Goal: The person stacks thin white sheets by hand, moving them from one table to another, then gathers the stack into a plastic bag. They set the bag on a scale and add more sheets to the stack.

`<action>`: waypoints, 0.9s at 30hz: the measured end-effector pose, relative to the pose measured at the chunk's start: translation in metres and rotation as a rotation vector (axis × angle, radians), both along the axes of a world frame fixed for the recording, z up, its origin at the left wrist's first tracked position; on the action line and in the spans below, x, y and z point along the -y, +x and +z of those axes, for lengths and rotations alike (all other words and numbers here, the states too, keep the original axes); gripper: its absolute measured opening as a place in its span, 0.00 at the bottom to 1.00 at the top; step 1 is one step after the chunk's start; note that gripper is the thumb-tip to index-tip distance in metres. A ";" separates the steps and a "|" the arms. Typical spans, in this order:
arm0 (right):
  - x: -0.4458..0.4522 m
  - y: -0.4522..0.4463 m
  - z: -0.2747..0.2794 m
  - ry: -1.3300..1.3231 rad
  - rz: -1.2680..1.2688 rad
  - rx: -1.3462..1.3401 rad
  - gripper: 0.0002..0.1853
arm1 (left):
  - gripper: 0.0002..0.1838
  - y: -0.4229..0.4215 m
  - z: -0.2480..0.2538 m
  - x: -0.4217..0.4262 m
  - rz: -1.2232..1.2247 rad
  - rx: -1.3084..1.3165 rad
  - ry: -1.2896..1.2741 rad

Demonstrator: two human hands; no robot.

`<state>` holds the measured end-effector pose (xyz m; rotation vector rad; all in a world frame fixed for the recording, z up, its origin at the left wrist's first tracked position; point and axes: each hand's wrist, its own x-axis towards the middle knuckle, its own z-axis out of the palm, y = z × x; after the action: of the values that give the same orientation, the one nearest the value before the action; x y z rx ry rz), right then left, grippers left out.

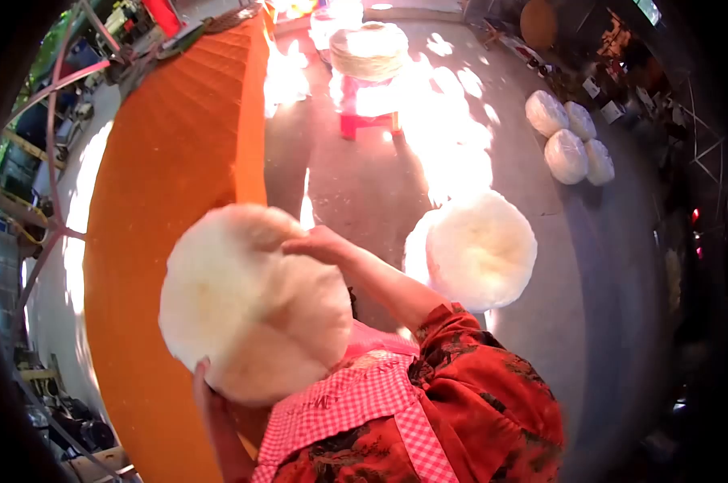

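Observation:
A large round white sheet [219, 298], thin and soft-looking like a flatbread or rice paper, is in both my hands in front of my chest. My left hand [204, 380] grips its lower left edge, the thumb tip on top and the other fingers hidden beneath. At the upper right edge, my right hand [319, 244] is closed on the rim, where the sheet bends and creases. I cannot tell whether it is one layer or several. To the right of my right forearm lies a stack of similar round white sheets [484, 249].
Along my left runs a long orange-covered surface [150, 185]. Ahead, a red stool [368, 109] bears another round pale stack [369, 50]. Several clear-wrapped white bundles [567, 154] sit on the concrete floor [533, 217] to the right. Bright sunlight washes out part of the floor.

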<state>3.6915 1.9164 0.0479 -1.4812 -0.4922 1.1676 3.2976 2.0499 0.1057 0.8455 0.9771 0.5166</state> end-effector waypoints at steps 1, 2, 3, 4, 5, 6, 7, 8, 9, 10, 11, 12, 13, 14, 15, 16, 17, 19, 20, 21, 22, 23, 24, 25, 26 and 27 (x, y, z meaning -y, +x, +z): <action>0.011 0.030 -0.009 0.068 -0.085 -0.089 0.29 | 0.33 0.060 0.020 -0.014 -0.095 -0.006 -0.041; 0.034 0.055 0.006 0.020 -0.158 -0.070 0.27 | 0.33 0.113 0.024 -0.025 -0.200 -0.007 -0.043; 0.064 0.076 0.026 -0.029 -0.231 -0.056 0.26 | 0.34 0.160 0.028 -0.033 -0.305 -0.012 -0.046; 0.092 0.093 0.031 -0.014 -0.348 -0.127 0.25 | 0.34 0.205 0.030 -0.037 -0.411 -0.015 -0.050; 0.122 0.106 0.034 -0.002 -0.466 -0.190 0.25 | 0.34 0.248 0.028 -0.037 -0.517 -0.011 -0.057; 0.152 0.117 0.031 0.049 -0.585 -0.240 0.26 | 0.35 0.291 0.024 -0.033 -0.619 -0.001 -0.069; 0.184 0.124 0.028 0.101 -0.697 -0.285 0.26 | 0.35 0.331 0.018 -0.024 -0.712 0.013 -0.080; 0.220 0.133 0.021 -0.016 -0.810 -0.260 0.26 | 0.35 0.372 0.009 -0.008 -0.802 0.046 -0.096; 0.258 0.137 0.016 -0.138 -0.912 -0.233 0.27 | 0.35 0.406 -0.004 0.015 -0.882 0.080 -0.114; 0.291 0.131 0.017 -0.152 -1.017 -0.160 0.27 | 0.34 0.431 -0.018 0.040 -0.951 0.094 -0.147; 0.323 0.131 0.017 -0.150 -1.121 -0.072 0.27 | 0.33 0.463 -0.030 0.066 -1.022 0.121 -0.166; 0.369 0.129 -0.006 -0.196 -1.187 -0.056 0.27 | 0.33 0.491 -0.035 0.095 -1.074 0.181 -0.142; 0.410 0.117 -0.026 -0.257 -1.253 -0.056 0.28 | 0.32 0.511 -0.040 0.125 -1.126 0.225 -0.131; 0.434 0.104 -0.022 -0.207 -1.323 -0.099 0.30 | 0.34 0.527 -0.047 0.148 -1.229 0.148 -0.177; 0.452 0.093 -0.016 -0.150 -1.393 -0.136 0.31 | 0.36 0.543 -0.056 0.170 -1.330 0.076 -0.220; 0.470 0.082 -0.016 -0.198 -1.468 -0.161 0.32 | 0.36 0.554 -0.075 0.195 -1.344 0.087 -0.287; 0.487 0.071 -0.018 -0.246 -1.542 -0.185 0.34 | 0.35 0.564 -0.091 0.218 -1.356 0.099 -0.354; 0.511 0.050 -0.024 -0.378 -1.634 -0.210 0.35 | 0.38 0.586 -0.102 0.254 -1.417 0.024 -0.383; 0.518 0.040 -0.024 -0.383 -1.665 -0.222 0.35 | 0.39 0.592 -0.111 0.269 -1.482 0.015 -0.344; 0.517 0.036 -0.029 -0.384 -1.699 -0.234 0.36 | 0.41 0.602 -0.124 0.282 -1.550 0.005 -0.301; 0.518 0.030 -0.033 -0.385 -1.737 -0.251 0.36 | 0.42 0.607 -0.140 0.293 -1.573 -0.047 -0.225; 0.525 0.018 -0.045 -0.386 -1.766 -0.292 0.36 | 0.43 0.609 -0.156 0.303 -1.600 -0.102 -0.150; 0.532 0.004 -0.061 -0.391 -1.794 -0.332 0.36 | 0.44 0.613 -0.169 0.312 -1.627 -0.155 -0.078; 0.535 0.000 -0.074 -0.390 -1.823 -0.369 0.36 | 0.46 0.627 -0.168 0.315 -1.691 -0.124 -0.028; 0.538 -0.008 -0.084 -0.398 -1.840 -0.391 0.35 | 0.47 0.637 -0.166 0.315 -1.752 -0.095 0.016; 0.538 -0.016 -0.086 -0.408 -1.850 -0.414 0.35 | 0.48 0.640 -0.160 0.319 -1.807 -0.067 0.058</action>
<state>3.6754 1.3789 -0.0379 -1.2115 1.2829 -0.0325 3.9374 1.7313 -0.0540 1.4165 -0.0260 -1.0402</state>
